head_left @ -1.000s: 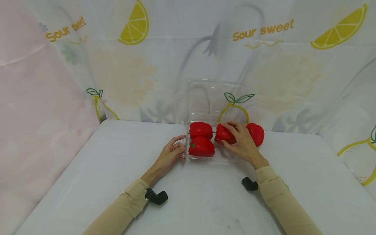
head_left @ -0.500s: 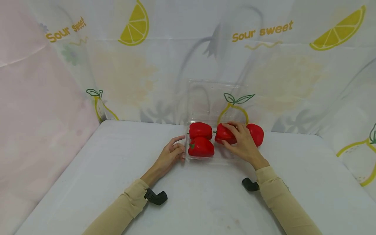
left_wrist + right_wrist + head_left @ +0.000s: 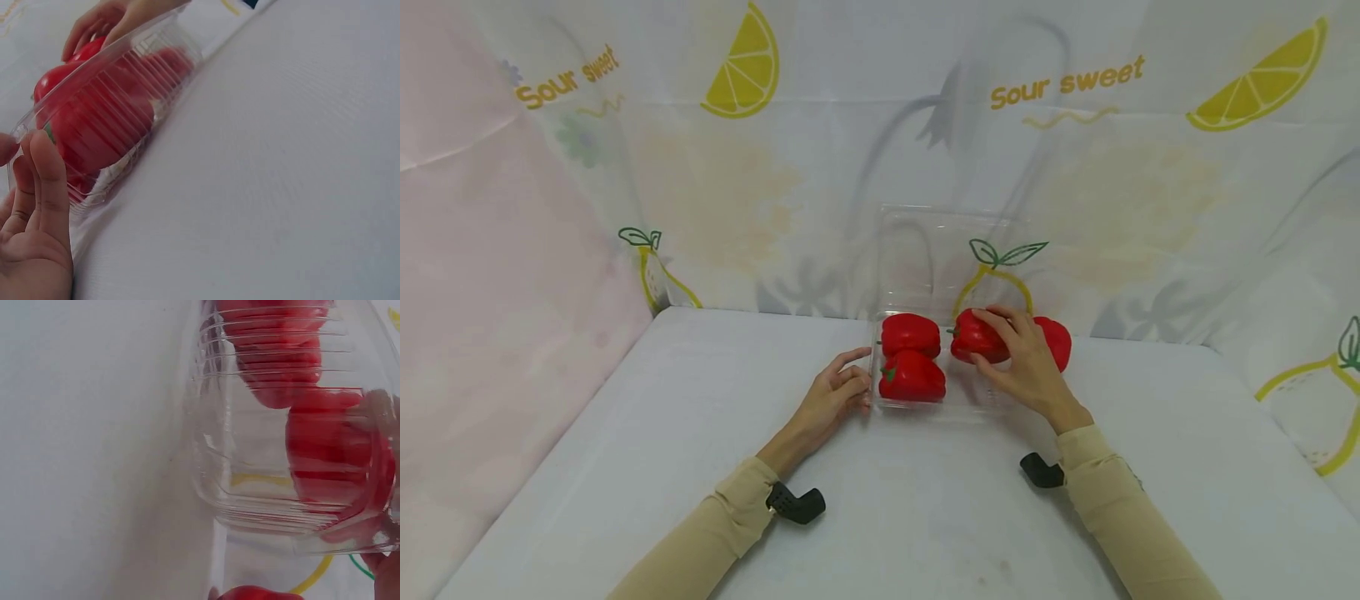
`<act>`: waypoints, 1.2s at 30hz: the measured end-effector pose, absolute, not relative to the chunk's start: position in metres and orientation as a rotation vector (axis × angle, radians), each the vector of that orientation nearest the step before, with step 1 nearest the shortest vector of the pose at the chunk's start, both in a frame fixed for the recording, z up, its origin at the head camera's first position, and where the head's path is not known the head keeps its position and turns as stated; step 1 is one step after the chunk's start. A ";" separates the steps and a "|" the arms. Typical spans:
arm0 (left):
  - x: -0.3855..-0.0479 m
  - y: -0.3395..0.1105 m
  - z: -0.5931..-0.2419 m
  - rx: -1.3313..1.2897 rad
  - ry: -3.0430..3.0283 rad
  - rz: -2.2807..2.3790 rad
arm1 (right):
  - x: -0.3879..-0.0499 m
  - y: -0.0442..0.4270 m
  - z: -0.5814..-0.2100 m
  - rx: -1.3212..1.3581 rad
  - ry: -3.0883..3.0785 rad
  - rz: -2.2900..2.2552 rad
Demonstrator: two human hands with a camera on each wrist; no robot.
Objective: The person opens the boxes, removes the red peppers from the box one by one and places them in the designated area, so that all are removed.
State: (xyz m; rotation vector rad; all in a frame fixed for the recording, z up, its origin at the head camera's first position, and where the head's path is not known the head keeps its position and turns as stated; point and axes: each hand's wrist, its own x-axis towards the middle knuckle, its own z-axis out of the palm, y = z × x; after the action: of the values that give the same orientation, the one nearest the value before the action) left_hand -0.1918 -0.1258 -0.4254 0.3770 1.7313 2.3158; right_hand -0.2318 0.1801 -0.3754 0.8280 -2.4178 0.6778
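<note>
**Glossy red bell pepper (image 3: 979,337) gripped crosswise, stem to the left**

You have the pepper in your right hand (image 3: 1026,362): thumb on the near side, fingers curled over the far side, opened only as wide as the pepper's body. It sits at the right half of the clear ribbed plastic clamshell box (image 3: 962,392), toward the back; how deep below the rim, you cannot tell from these views.

Key relation, in my judgement: the pepper lies just left of your right palm, its long axis running side to side, roughly parallel to the box's front edge — stem aimed at the back red bell pepper with a rounded body (image 3: 910,335), a gap between the two. Your right hand is clearly the nearer one.

Your left hand (image 3: 835,392) is at the opposite wall, fingers fairly straight and resting against the outside; a pinch on the rim is not plain to see. Between it and the held pepper lie the back pepper and the front red bell pepper with a green stem (image 3: 912,379), touching each other.

Note also a fourth red bell pepper, partly hidden (image 3: 1057,340), beyond your right hand, outside the box. The clear plastic lid (image 3: 917,250) stands raised behind.
</note>
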 end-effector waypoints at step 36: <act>-0.190 -0.127 -0.426 0.361 1.698 2.326 | -0.224 0.208 -0.352 0.676 -2.412 0.830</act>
State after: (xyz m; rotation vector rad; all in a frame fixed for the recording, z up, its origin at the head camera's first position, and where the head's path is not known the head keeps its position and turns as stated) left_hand -0.1896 -0.1273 -0.4259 0.3610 1.6980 2.3255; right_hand -0.2245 0.2081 -0.3525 0.6758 -2.4122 0.8299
